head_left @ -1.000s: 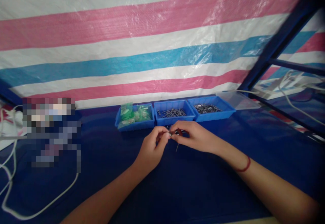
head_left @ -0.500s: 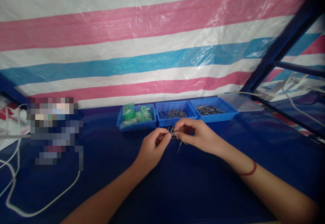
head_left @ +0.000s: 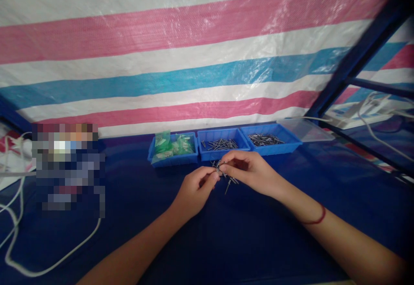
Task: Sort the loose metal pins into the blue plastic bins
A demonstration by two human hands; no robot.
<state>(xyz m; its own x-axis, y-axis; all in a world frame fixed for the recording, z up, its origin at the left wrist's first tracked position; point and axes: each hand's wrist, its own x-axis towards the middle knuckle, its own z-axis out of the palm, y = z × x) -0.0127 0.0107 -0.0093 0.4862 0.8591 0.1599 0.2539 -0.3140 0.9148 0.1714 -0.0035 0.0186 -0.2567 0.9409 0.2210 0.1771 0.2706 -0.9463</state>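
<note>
Just in front of the middle blue bin (head_left: 223, 155), the left hand (head_left: 194, 189) and right hand (head_left: 254, 171) are meeting fingertip to fingertip, both pinching narrowly on a small metal pin (head_left: 219, 170) just above loose pins (head_left: 230, 181) lying on the blue cloth (head_left: 226, 233).

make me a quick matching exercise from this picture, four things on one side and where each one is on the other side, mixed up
Things:
1. green packets
2. small metal pins
3. red thread
4. white cable

Places:
A. around the right wrist
B. on the blue cloth at the far left
C. pinched between left hand and right hand
D. in the leftmost blue bin

Pairs: 1-D, 2-C, 3-A, 4-B
</note>
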